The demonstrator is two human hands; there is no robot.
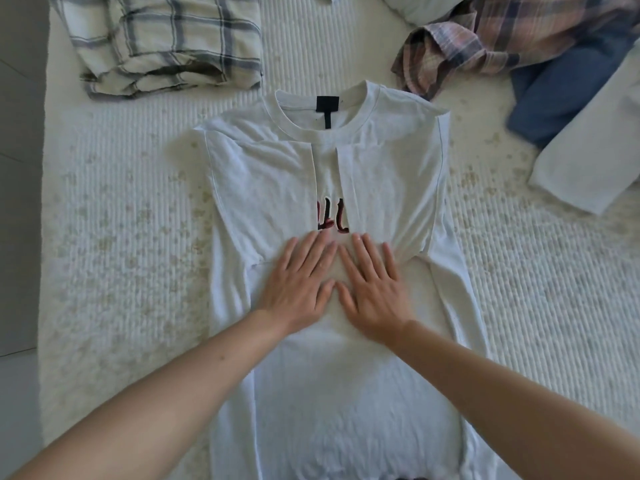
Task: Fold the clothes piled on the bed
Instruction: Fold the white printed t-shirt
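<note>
Landmark: we take the white T-shirt point(325, 188) as our reference; it lies collar-away on the ribbed white bedspread point(114, 216), its lower hem toward us and running out of view.
Shirt state: both sides are folded in over the middle, the edges nearly meeting; a strip of dark red print point(331, 216) shows in the gap. Black neck label point(327, 106) at the collar.
Left hand: our left hand point(298, 282) lies flat on the shirt's centre, fingers straight and slightly spread, holding nothing.
Right hand: our right hand point(372, 289) lies flat just beside the left, fingers extended likewise, pressing the cloth.
Step, as we judge it: smoothing the folded panels before folding the length up.
Beyond collar, left: folded cream plaid shirt point(166, 43).
Beyond collar, right: crumpled pink plaid garment point(485, 39) with blue cloth point(568, 91) against it.
Right of shirt: a pale folded piece point(588, 157), well apart.
Risk: pressing outward may drag the right panel, already puckered by our fingertips, and open the fold.
Risk: lifting the hem without pinning the flaps could let them slide apart.
Progress: one piece looks folded, others unsorted; early to middle, we reckon.
</note>
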